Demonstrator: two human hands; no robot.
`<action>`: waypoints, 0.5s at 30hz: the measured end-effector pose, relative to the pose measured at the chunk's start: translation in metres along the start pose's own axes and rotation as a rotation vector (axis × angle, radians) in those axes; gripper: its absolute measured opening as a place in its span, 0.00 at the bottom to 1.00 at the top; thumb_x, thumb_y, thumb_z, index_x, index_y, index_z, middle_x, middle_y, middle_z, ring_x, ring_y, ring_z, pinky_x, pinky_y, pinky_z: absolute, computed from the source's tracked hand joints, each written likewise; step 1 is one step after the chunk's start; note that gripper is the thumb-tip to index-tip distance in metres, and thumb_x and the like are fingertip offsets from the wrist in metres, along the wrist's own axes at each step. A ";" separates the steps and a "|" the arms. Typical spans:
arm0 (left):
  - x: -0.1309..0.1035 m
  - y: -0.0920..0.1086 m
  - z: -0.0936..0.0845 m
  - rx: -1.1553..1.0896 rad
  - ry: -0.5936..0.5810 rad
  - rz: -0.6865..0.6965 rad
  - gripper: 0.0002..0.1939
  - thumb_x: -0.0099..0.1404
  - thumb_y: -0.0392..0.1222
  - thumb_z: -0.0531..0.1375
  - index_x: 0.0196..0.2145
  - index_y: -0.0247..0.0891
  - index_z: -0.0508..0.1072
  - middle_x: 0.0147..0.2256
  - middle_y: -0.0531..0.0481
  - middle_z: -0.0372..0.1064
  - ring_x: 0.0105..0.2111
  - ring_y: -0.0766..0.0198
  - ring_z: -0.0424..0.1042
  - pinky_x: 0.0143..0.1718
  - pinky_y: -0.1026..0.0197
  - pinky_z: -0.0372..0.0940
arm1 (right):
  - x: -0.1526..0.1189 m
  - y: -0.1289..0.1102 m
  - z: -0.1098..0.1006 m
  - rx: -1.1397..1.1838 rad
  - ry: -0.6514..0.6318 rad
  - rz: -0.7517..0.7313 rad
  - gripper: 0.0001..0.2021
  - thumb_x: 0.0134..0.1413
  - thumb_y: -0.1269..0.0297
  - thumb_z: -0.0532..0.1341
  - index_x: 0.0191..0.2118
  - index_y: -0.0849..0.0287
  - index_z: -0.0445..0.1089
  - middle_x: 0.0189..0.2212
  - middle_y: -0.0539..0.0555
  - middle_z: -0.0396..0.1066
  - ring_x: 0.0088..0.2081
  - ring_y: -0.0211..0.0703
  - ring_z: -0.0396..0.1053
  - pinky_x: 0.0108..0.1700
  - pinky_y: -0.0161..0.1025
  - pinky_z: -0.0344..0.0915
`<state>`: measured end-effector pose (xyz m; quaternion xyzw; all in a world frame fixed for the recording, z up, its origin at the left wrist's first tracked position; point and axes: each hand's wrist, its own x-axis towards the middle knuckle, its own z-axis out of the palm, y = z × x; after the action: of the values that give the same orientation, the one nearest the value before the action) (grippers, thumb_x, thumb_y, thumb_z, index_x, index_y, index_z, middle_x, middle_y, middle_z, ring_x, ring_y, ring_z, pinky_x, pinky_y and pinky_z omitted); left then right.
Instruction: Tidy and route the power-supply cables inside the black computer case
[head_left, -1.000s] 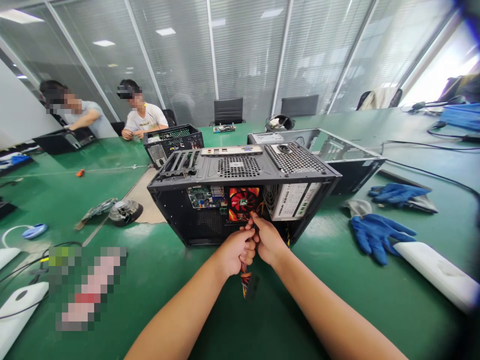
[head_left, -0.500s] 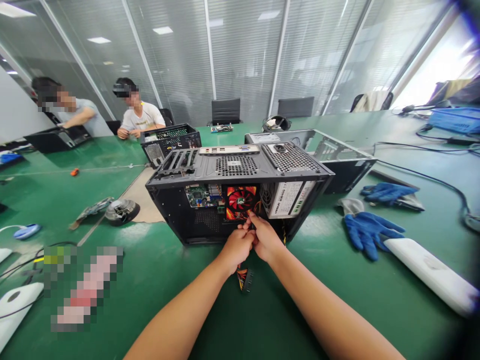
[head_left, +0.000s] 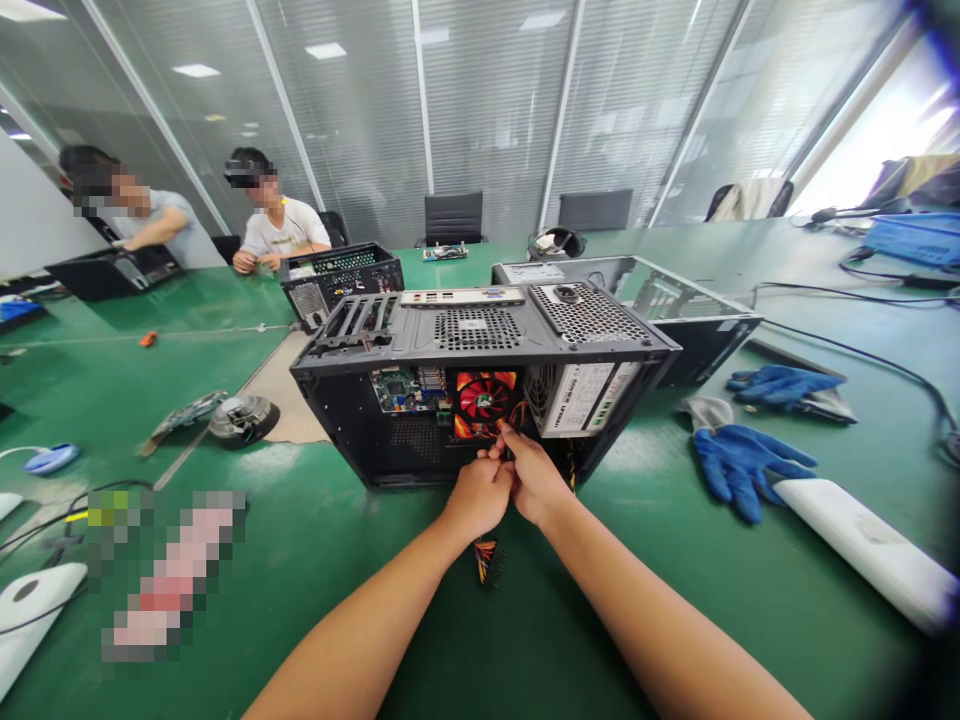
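Observation:
An open black computer case (head_left: 480,345) lies on the table in front of me, its open side facing me. Inside show a red and orange cooling fan (head_left: 481,400), a circuit board (head_left: 397,388) and a white-labelled power supply (head_left: 589,400). My left hand (head_left: 480,492) and my right hand (head_left: 536,478) meet at the case's lower edge, both closed with fingers pressed together. They grip a bundle of power cables, mostly hidden by the fingers. Its loose end, a wide connector with orange and black wires (head_left: 486,562), hangs below my left hand.
Blue work gloves (head_left: 739,465) and a white long object (head_left: 862,550) lie at right. Behind stand an opened case (head_left: 705,345) and a smaller black case (head_left: 341,280). A round metal part (head_left: 244,420) lies left. Two people sit at the far left.
Both hands stay together at nearly the same spot on the cables. The view has shifted very slightly; the connector below remains hanging.

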<state>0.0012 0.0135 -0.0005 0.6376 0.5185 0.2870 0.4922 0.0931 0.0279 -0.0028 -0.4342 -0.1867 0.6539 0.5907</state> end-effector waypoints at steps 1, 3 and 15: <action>0.000 -0.001 0.001 0.128 0.047 0.072 0.13 0.60 0.40 0.50 0.19 0.37 0.63 0.18 0.51 0.60 0.21 0.66 0.63 0.25 0.64 0.54 | 0.000 0.000 0.000 0.002 -0.004 -0.005 0.15 0.40 0.55 0.66 0.20 0.57 0.61 0.16 0.48 0.65 0.24 0.41 0.68 0.25 0.36 0.62; -0.001 -0.003 0.002 0.336 0.115 0.165 0.14 0.62 0.39 0.49 0.21 0.37 0.66 0.22 0.47 0.66 0.25 0.62 0.67 0.28 0.62 0.56 | -0.001 0.000 0.000 -0.002 -0.014 -0.017 0.15 0.40 0.54 0.66 0.20 0.57 0.61 0.16 0.48 0.65 0.25 0.42 0.69 0.27 0.37 0.63; -0.002 0.002 -0.001 -0.250 -0.098 -0.107 0.15 0.62 0.48 0.49 0.22 0.38 0.61 0.14 0.57 0.52 0.12 0.72 0.52 0.16 0.67 0.48 | -0.005 -0.007 0.001 -0.089 0.005 -0.021 0.15 0.46 0.53 0.62 0.21 0.58 0.64 0.17 0.49 0.67 0.15 0.33 0.60 0.14 0.32 0.49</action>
<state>0.0004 0.0116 0.0022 0.5563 0.4872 0.2911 0.6070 0.0959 0.0257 0.0049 -0.4599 -0.2186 0.6375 0.5782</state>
